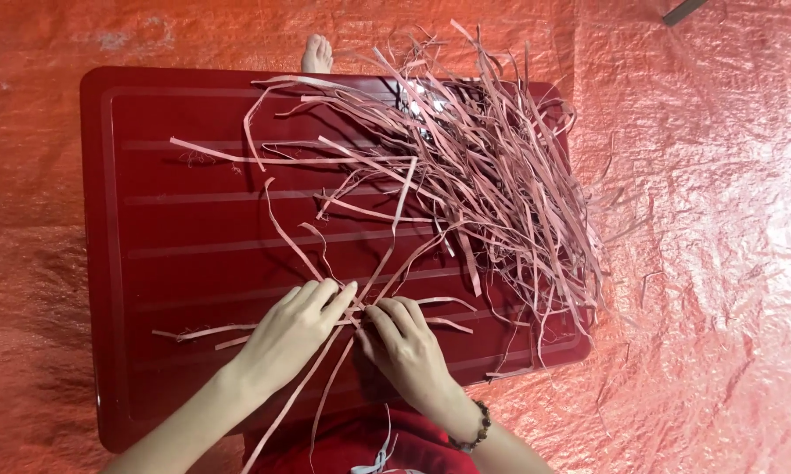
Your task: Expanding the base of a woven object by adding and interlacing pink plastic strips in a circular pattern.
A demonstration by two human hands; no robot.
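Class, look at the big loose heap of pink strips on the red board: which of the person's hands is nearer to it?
Right. The right hand lies just below-left of the heap of pink strips; the left hand is farther left.

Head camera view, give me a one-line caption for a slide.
Left hand and right hand pinch thin pink strips together on a red plastic lid.

Looking down, I see my left hand (pixel 292 332) and right hand (pixel 404 344) pinching a few crossed thin pink strips (pixel 353 309) together on the ribbed dark red plastic lid (pixel 185 246), beside a loose tangled pile of pink strips (pixel 492 184), on a crinkled orange tarp (pixel 711 263).
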